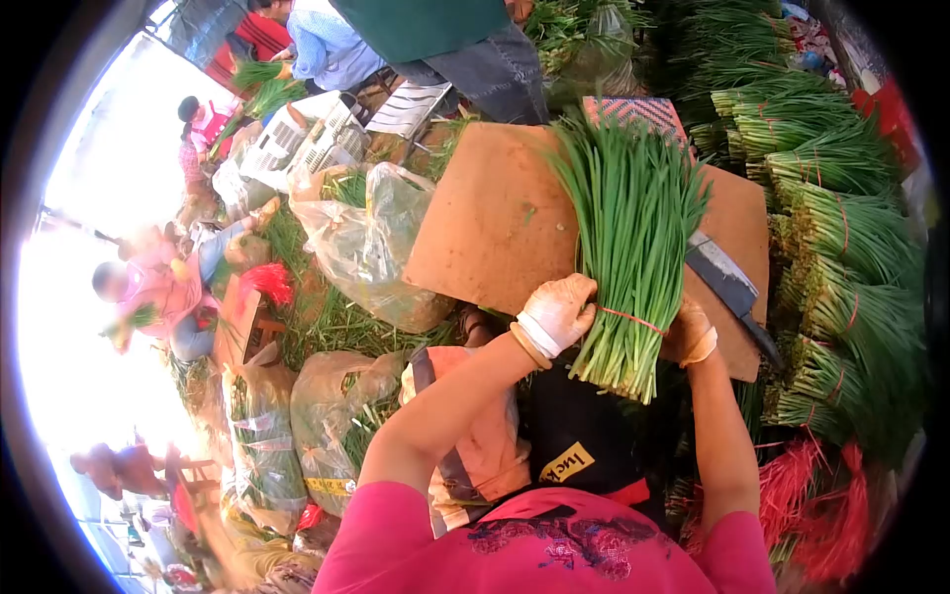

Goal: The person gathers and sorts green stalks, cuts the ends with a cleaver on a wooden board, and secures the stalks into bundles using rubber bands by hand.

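Observation:
A large bundle of long green stalks [633, 218], with a red band round it near the pale cut ends, lies partly over a brown board [505, 218]. Gloved, my left hand [559, 309] grips the bundle's left side near the band. On the right side my right hand [690, 335], also gloved, holds the bundle, its fingers partly hidden behind the stalks. A large knife [727, 282] with a dark handle rests on the board, right of the bundle. The stalk ends hang past the board's near edge.
Banded green bundles [841, 228] are stacked along the right, with red ties [826, 505] below them. Plastic bags of greens [366, 238] and white crates [307, 134] stand at left. Several people sit or stand at the left and top; one wears dark trousers [495, 79].

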A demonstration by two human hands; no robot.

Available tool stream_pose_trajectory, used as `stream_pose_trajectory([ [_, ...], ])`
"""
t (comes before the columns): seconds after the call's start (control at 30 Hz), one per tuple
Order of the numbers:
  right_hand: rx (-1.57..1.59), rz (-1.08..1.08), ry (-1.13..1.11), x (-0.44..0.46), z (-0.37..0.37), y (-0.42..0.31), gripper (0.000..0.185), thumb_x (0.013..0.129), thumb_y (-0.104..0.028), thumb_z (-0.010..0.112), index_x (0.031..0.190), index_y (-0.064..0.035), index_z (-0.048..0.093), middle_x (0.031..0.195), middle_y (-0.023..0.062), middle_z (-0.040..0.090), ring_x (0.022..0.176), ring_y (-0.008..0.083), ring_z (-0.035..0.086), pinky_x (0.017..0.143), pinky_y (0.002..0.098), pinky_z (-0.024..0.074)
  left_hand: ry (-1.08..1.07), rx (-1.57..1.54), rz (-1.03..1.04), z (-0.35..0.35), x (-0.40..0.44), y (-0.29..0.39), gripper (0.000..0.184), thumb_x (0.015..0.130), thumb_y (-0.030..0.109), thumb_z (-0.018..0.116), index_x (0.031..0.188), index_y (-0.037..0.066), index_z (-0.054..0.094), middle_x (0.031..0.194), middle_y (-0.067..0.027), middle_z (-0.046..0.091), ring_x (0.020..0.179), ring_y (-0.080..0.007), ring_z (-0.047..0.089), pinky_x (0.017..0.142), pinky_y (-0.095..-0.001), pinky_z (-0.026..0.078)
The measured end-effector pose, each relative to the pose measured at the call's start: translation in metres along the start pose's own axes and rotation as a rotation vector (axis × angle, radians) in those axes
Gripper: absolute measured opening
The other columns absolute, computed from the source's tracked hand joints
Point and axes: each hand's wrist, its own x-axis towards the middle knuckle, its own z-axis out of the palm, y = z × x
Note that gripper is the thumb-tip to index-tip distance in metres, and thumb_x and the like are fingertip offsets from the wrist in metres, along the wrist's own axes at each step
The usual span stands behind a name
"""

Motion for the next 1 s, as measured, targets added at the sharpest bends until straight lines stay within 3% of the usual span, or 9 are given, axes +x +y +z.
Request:
stream_pose_trajectory([
  [0.13, -0.099, -0.030, 0.046, 0.008, -0.010, 0.004, 0.010, 0.090, -0.016, 0.056, 0.096, -0.0071, 0.059, 0.068, -0.0003, 0.060, 0.048, 0.0079, 0.050, 0.045, 0.0199, 0.0437, -0.020, -0.174, -0.147, 0.002, 0.014, -0.010, 0.020, 0.077, 0.012, 0.056, 0.095, 0.004, 0.060, 0.082, -0.0175, 0.061, 0.076, -0.0366, 0.059, 0.069, -0.0407, 0.050],
  [0.17, -0.101, -0.056, -0.018, 0.010, -0.024, 0.005, 0.009, 0.091, -0.016, 0.056, 0.093, -0.0076, 0.058, 0.071, 0.0007, 0.060, 0.049, 0.0081, 0.052, 0.044, 0.0197, 0.0424, 0.045, -0.195, -0.146, 0.011, 0.013, -0.028, 0.017, 0.080, 0.013, 0.053, 0.090, 0.004, 0.062, 0.076, -0.0137, 0.063, 0.070, -0.0305, 0.062, 0.064, -0.0373, 0.050],
  [0.23, -0.170, -0.114, -0.102, 0.008, -0.030, 0.006, 0.010, 0.091, -0.018, 0.055, 0.088, -0.0084, 0.056, 0.074, 0.0022, 0.061, 0.051, 0.0080, 0.054, 0.043, 0.0191, 0.0400, -0.159, -0.623, -0.549, 0.032, -0.001, -0.071, 0.019, 0.081, 0.012, 0.051, 0.094, 0.004, 0.062, 0.075, -0.0063, 0.063, 0.069, -0.0196, 0.061, 0.061, -0.0320, 0.049],
  [0.3, -0.301, -0.179, -0.143, -0.001, -0.002, 0.001, 0.013, 0.092, -0.020, 0.055, 0.085, -0.0088, 0.055, 0.076, 0.0033, 0.062, 0.052, 0.0076, 0.055, 0.042, 0.0185, 0.0376, -0.231, -0.595, -0.615, 0.033, -0.011, -0.088, 0.024, 0.082, 0.014, 0.048, 0.101, 0.003, 0.060, 0.082, -0.0034, 0.062, 0.073, -0.0138, 0.059, 0.062, -0.0288, 0.049],
  [0.43, -0.510, -0.187, -0.080, -0.004, 0.010, -0.003, 0.018, 0.092, -0.025, 0.055, 0.084, -0.0089, 0.054, 0.070, 0.0027, 0.061, 0.052, 0.0075, 0.055, 0.042, 0.0177, 0.0351, -0.337, -0.231, -0.546, -0.024, -0.014, -0.056, 0.026, 0.080, 0.015, 0.053, 0.103, 0.003, 0.059, 0.091, -0.0128, 0.063, 0.085, -0.0249, 0.062, 0.075, -0.0344, 0.050],
  [0.5, -0.510, -0.193, -0.095, -0.004, 0.004, -0.002, 0.017, 0.092, -0.024, 0.054, 0.084, -0.0087, 0.055, 0.068, 0.0024, 0.061, 0.052, 0.0078, 0.054, 0.044, 0.0183, 0.0362, -0.165, 0.038, -0.384, -0.042, -0.013, -0.047, 0.024, 0.078, 0.016, 0.058, 0.100, 0.005, 0.060, 0.091, -0.0147, 0.062, 0.087, -0.0301, 0.060, 0.078, -0.0376, 0.049],
  [0.7, -0.489, -0.166, -0.155, 0.003, -0.004, -0.010, 0.016, 0.092, -0.021, 0.053, 0.084, -0.0074, 0.055, 0.067, 0.0024, 0.060, 0.053, 0.0089, 0.053, 0.046, 0.0195, 0.0381, -0.198, 0.138, 0.176, -0.068, 0.030, 0.029, 0.024, 0.075, 0.015, 0.062, 0.098, 0.008, 0.060, 0.098, -0.0082, 0.059, 0.094, -0.0287, 0.057, 0.080, -0.0384, 0.048],
  [0.83, -0.509, -0.197, -0.122, 0.000, -0.003, -0.010, 0.017, 0.092, -0.020, 0.054, 0.084, -0.0062, 0.055, 0.066, 0.0031, 0.060, 0.053, 0.0095, 0.053, 0.047, 0.0199, 0.0388, -0.565, 0.374, 0.191, -0.058, 0.052, 0.032, 0.025, 0.075, 0.015, 0.061, 0.098, 0.006, 0.060, 0.101, -0.0088, 0.058, 0.095, -0.0280, 0.057, 0.081, -0.0374, 0.048],
  [1.0, -0.327, -0.228, -0.172, 0.013, -0.017, -0.003, 0.015, 0.092, -0.019, 0.055, 0.085, -0.0054, 0.055, 0.066, 0.0036, 0.059, 0.053, 0.0095, 0.053, 0.047, 0.0195, 0.0389, -0.519, 0.226, 0.254, -0.058, 0.050, 0.020, 0.024, 0.075, 0.013, 0.062, 0.096, 0.005, 0.058, 0.100, -0.0083, 0.057, 0.093, -0.0276, 0.058, 0.077, -0.0394, 0.049],
])
